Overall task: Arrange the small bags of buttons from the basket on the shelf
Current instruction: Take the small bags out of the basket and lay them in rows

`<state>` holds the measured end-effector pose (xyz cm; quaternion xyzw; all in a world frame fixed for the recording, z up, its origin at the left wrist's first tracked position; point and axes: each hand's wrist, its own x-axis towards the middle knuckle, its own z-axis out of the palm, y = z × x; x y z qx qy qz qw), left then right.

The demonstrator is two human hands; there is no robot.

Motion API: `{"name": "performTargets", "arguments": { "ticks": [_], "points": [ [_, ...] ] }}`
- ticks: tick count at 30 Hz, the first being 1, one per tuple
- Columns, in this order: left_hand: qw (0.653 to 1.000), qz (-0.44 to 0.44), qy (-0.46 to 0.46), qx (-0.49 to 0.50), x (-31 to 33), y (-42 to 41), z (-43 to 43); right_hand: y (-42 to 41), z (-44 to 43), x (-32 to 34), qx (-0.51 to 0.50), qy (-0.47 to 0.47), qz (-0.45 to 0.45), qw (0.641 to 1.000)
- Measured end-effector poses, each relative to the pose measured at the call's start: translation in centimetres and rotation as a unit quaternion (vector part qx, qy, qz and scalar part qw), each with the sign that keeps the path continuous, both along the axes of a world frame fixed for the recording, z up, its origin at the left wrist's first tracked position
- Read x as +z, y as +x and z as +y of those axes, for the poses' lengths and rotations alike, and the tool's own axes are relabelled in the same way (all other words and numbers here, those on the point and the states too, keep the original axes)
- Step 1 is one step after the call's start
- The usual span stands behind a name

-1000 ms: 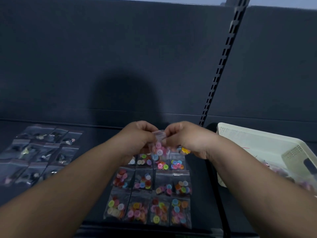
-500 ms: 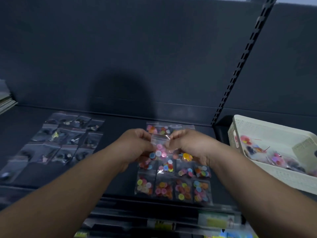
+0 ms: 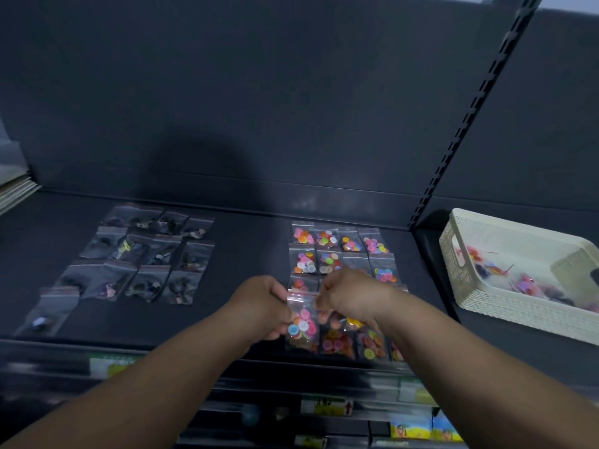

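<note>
Button bag [image 3: 303, 322] hangs over the front of the shelf [image 3: 252, 254], its top corners pinched by left hand [image 3: 262, 306] and right hand [image 3: 348, 296]; a colourful grid [image 3: 337, 251] and a dark group [image 3: 146, 254] lie arranged; the basket [image 3: 486, 306] holds more, so work likely remains; forearms hide the grid's lower rows; basket contents blur.

No words or numbers are legible. Pale labels [image 3: 110, 367] on the front edge of the dark metal shelf [image 3: 252, 254] are blurred; a lower white label [image 3: 325, 407] bears a red upward arrow [image 3: 348, 407].
</note>
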<state>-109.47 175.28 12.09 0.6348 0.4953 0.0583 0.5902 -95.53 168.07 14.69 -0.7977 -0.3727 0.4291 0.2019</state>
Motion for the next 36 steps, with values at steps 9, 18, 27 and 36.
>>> {"name": "performTargets", "arguments": {
  "ticks": [9,18,27,36],
  "points": [
    [0.997,0.044,0.060,-0.024,-1.6,-0.1,0.0,-0.4,0.8,-0.6,0.064,-0.065,-0.071,0.993],
    [0.989,0.071,0.121,-0.034,-1.0,0.6,0.9,1.6,0.1,0.6,-0.012,0.005,0.017,1.000],
    [0.991,-0.062,-0.091,-0.077,3.1,2.9,-1.6,2.7,-0.5,0.8,-0.227,0.167,0.333,0.900],
    [0.992,-0.072,-0.076,-0.072,3.8,3.6,-2.1,3.7,-1.7,1.3,-0.234,0.219,0.295,0.900]
  ]
}}
